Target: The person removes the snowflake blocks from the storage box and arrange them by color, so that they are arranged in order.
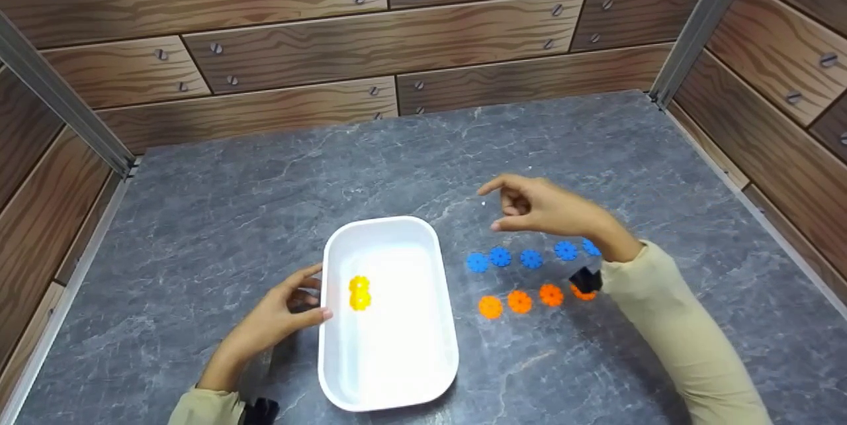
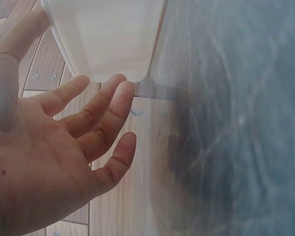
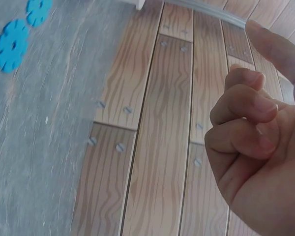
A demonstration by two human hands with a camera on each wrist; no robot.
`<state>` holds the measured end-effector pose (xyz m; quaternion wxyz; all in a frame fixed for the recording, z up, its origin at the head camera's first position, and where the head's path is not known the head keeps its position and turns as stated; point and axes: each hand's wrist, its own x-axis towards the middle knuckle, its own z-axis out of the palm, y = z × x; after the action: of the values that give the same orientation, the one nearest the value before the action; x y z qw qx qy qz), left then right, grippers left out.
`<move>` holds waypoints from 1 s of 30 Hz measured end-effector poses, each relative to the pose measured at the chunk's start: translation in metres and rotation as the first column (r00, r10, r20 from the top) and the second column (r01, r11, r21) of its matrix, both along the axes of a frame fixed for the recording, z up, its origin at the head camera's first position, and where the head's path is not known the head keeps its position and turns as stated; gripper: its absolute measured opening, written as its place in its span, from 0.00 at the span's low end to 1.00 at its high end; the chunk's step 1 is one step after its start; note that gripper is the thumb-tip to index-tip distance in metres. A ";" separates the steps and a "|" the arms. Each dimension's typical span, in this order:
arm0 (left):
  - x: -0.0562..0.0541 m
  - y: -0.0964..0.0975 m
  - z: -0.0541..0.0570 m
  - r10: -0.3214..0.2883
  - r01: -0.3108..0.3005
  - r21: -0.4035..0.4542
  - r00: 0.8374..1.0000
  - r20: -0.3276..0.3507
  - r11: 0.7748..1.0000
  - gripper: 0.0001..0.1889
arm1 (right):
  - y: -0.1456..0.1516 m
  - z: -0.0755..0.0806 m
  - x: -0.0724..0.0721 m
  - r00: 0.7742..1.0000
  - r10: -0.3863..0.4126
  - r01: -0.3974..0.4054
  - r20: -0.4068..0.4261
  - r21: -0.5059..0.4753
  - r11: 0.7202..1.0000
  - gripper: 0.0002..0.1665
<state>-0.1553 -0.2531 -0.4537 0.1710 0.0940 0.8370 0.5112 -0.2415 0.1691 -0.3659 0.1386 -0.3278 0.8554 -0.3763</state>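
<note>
A white rectangular tray [image 1: 390, 372] stands on the table with two overlapping yellow flower-shaped discs [image 1: 359, 294] inside. My left hand [image 1: 278, 312] rests against the tray's left side, thumb tip at the rim; in the left wrist view its loosely bent fingers [image 2: 96, 113] reach the tray wall [image 2: 113, 44]. Above the table, beyond a row of blue notched discs [image 1: 531, 259], hovers my right hand [image 1: 542, 206]. Its thumb and index finger are spread apart with nothing between them; the other fingers curl toward the palm. Nearer me lies a row of orange notched discs [image 1: 519, 301], partly hidden by the right wrist's black camera.
Wood-patterned panels [image 1: 370, 34] wall the grey marbled table [image 1: 298, 173] at the back and both sides. Metal posts [image 1: 701, 28] stand at the back corners. Both disc rows lie to the right of the tray.
</note>
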 end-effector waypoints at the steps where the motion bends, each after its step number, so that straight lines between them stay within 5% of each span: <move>1: 0.000 0.000 0.000 0.002 -0.002 -0.004 1.000 -0.002 1.000 0.42 | -0.004 0.000 0.000 1.000 0.013 -0.013 0.004 0.001 1.000 0.27; 15: -0.002 0.000 -0.002 0.020 -0.022 -0.041 0.999 -0.028 0.999 0.42 | -0.070 -0.018 0.000 0.984 0.174 -0.176 0.043 0.053 0.983 0.28; 30: 0.000 0.000 -0.001 0.007 -0.008 -0.020 0.999 -0.036 1.000 0.41 | -0.127 -0.030 0.002 0.957 0.289 -0.281 -0.014 0.192 0.940 0.27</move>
<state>-0.1554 -0.2527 -0.4550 0.1549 0.0985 0.8455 0.5014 -0.2392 0.0421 -0.3960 0.2041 -0.4414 0.8332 -0.2631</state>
